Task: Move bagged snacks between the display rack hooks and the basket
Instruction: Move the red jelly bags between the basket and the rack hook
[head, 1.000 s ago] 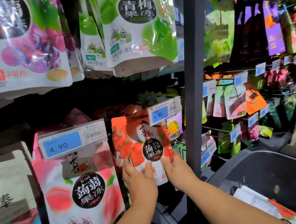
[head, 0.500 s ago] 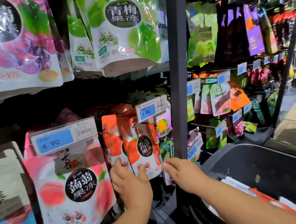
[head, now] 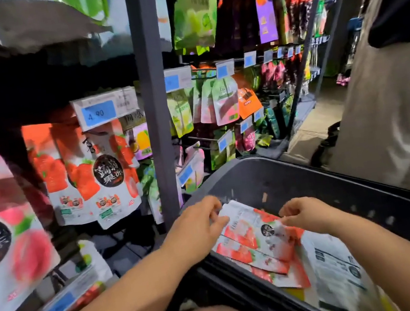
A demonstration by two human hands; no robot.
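**Hands on a strawberry bag [head: 253, 231] in the basket [head: 337, 182], hook up and to the left**

My left hand [head: 199, 226] was at the far-left corner of the strawberry bag, with the thumb under the edge and bent fingers over it, so it looked like a pinch on that corner. My right hand [head: 307, 215] had its fingers curled in on the bag's right edge, beside the round black logo, and seemed to be pinching there too. Motion blur softened both grips.

The bag lay on top of more bags of the same kind, low in the dark basket and not yet lifted clear. Its long axis ran on a slant from the rack-side corner under my left hand down toward the right. A white-backed bag [head: 334, 264] lay just beside the pile on the right.

The hanging strawberry bags [head: 102, 177] were up and to the left of both hands, under a blue price tag [head: 105, 112] and beyond the grey rack post [head: 157, 109]. My left hand was the nearer one to that hook. I judged that the bag would have to rise, pass the post and swing upright so that its top end led. I could not make out its hang hole or the hook's tip. Another person [head: 391, 99] stood well apart on the right.
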